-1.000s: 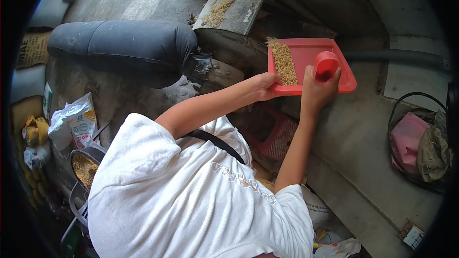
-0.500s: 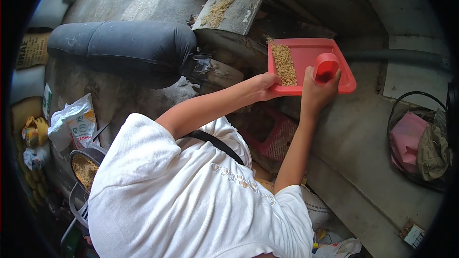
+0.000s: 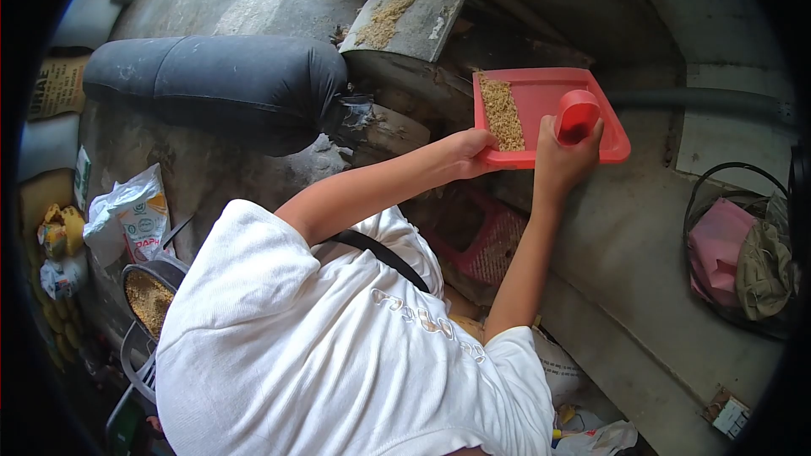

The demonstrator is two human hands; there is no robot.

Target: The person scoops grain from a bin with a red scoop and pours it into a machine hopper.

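Observation:
A red dustpan [image 3: 541,89] is held out in front of me, with a band of pale yellow grain [image 3: 503,114] along its left side. My left hand [image 3: 470,153] is closed on the pan's near left corner. Around the raised, hollow red handle [image 3: 580,105] my right hand [image 3: 566,156] is wrapped, its fingers partly hidden. Left of the pan, a curved grey surface [image 3: 431,13] carries a patch of similar grain [image 3: 389,19].
A dark stuffed roll [image 3: 211,84] lies to the left. A bucket of grain [image 3: 149,300] and a plastic bag [image 3: 139,215] stand at lower left. Below the pan is a red plastic stool [image 3: 486,241]. A round holder with cloths [image 3: 726,245] is at right.
The dustpan and both hands stay almost in place. Wisps of grain that stuck out past the pan's far left corner no longer show, and the grain band looks slightly shifted.

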